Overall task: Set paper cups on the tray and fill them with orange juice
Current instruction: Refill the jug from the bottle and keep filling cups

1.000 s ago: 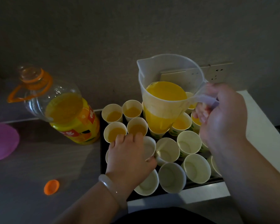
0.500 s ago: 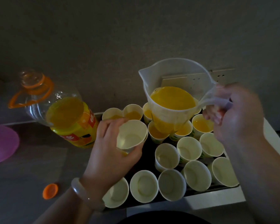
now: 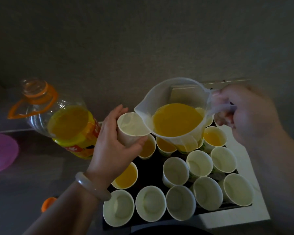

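A black tray (image 3: 149, 169) carries paper cups (image 3: 150, 203), some at the back filled with orange juice (image 3: 126, 177), the near rows empty. Above it the right hand (image 3: 251, 116) grips the handle of a clear jug (image 3: 176, 122) of juice, its spout at the rim of an empty cup (image 3: 132, 126) clasped in the left hand (image 3: 112, 150).

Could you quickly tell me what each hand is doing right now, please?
Left hand: holding an empty paper cup.
Right hand: holding the juice jug by its handle.
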A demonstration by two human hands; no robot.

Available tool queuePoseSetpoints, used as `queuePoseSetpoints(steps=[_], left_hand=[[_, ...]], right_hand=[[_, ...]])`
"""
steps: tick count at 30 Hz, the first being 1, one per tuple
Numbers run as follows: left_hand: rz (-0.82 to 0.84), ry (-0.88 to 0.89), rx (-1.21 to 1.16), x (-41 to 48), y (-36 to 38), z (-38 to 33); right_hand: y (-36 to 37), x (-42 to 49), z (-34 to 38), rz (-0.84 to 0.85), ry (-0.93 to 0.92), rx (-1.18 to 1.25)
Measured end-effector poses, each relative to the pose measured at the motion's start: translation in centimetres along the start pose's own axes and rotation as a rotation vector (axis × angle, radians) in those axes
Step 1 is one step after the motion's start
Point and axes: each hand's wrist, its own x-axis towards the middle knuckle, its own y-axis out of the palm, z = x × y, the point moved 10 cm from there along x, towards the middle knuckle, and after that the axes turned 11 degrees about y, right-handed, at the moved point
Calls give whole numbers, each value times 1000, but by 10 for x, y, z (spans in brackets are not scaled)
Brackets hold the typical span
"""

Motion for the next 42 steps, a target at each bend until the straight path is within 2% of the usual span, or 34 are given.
queuePoseSetpoints(steps=[5,9,18,24,42], left_hand=[[31,64,78,6,-1,-3],[39,35,20,5,0,1],[52,146,50,6,6,-12],[56,122,55,6,8,-9],[39,135,43,3,8,-6]], right_hand=[[6,0,18,19,-67,-158],[9,2,29,21,-101,-292],[29,-4,46,72,-138,-557],[39,-8,57,65,-177,-712],[61,-15,65,116,-244,-851]])
